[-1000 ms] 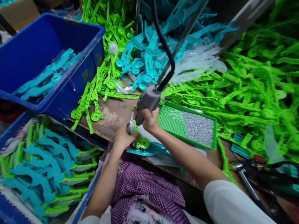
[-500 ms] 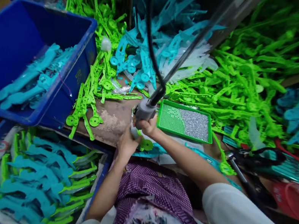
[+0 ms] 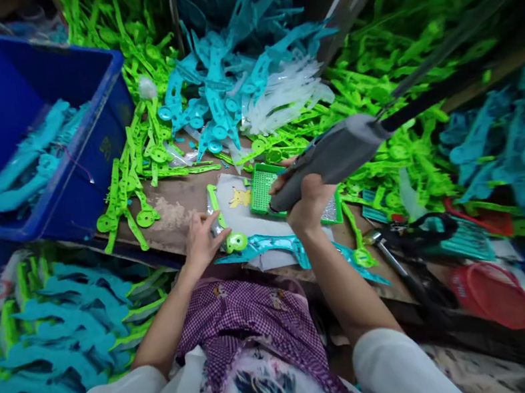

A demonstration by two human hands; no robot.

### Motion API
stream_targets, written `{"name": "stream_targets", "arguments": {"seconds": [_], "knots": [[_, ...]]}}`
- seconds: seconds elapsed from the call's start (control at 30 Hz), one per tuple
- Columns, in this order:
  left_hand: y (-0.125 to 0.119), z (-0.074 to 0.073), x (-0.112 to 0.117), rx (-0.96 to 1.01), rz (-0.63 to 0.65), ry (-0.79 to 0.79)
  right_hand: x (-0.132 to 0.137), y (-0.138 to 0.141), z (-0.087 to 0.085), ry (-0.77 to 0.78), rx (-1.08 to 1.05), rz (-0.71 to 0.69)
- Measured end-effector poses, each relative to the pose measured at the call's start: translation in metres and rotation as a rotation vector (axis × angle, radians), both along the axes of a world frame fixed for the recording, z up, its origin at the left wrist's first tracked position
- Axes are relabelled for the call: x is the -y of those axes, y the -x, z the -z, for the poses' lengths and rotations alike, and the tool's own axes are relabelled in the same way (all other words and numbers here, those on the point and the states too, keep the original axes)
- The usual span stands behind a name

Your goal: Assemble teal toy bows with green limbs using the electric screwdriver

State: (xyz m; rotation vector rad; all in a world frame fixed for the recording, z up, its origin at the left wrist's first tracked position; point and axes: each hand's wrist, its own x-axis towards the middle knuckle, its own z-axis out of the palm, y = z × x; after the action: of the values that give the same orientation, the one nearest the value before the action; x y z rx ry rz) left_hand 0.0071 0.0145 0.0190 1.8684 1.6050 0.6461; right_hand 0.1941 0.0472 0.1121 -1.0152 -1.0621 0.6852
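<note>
My right hand (image 3: 306,197) grips a grey powered screwdriver (image 3: 331,154) that hangs on a black cable, its tip down at the green screw tray (image 3: 261,191). My left hand (image 3: 200,240) rests on the bench with its fingers pinching a green plastic strap part (image 3: 228,230), which lies on a white sheet with a small yellow figure (image 3: 241,196). A teal strap (image 3: 281,245) lies just below both hands.
Heaps of green (image 3: 378,101), teal (image 3: 218,89) and clear plastic straps cover the bench. A blue bin (image 3: 14,111) with teal parts stands at left; another crate (image 3: 55,321) with teal and green pieces sits below it. Scissors (image 3: 416,234) and a red lid (image 3: 493,294) lie at right.
The screwdriver has lifted off the part and swung right to the screw tray. My left hand stays on the green part. The view has shifted right.
</note>
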Motion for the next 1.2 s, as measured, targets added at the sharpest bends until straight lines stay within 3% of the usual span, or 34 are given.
{"name": "stream_targets", "arguments": {"seconds": [0.07, 0.13, 0.2, 0.3, 0.43, 0.63, 0.93, 1.2], "knots": [[-0.007, -0.006, -0.002, -0.077, 0.175, -0.072, 0.008, -0.023, 0.004, 0.057, 0.010, 0.012], [-0.014, -0.011, -0.006, -0.133, 0.323, -0.044, 0.007, -0.041, 0.012, 0.100, 0.012, 0.012], [-0.020, -0.012, -0.011, -0.178, 0.370, 0.033, -0.004, -0.054, 0.020, 0.118, 0.035, -0.042], [-0.023, -0.013, -0.020, -0.233, 0.349, 0.114, -0.033, -0.068, 0.026, 0.128, 0.045, -0.108], [-0.024, -0.014, -0.026, -0.250, 0.307, 0.144, -0.060, -0.077, 0.034, 0.069, -0.031, -0.015], [-0.027, -0.014, -0.028, -0.212, 0.291, 0.173, -0.064, -0.080, 0.051, -0.001, -0.077, 0.020], [-0.021, -0.002, -0.022, -0.134, 0.303, 0.069, -0.089, -0.082, 0.060, 0.020, -0.089, 0.085], [-0.022, 0.001, -0.023, -0.119, 0.293, 0.069, -0.090, -0.082, 0.064, 0.010, -0.108, 0.074]]}}
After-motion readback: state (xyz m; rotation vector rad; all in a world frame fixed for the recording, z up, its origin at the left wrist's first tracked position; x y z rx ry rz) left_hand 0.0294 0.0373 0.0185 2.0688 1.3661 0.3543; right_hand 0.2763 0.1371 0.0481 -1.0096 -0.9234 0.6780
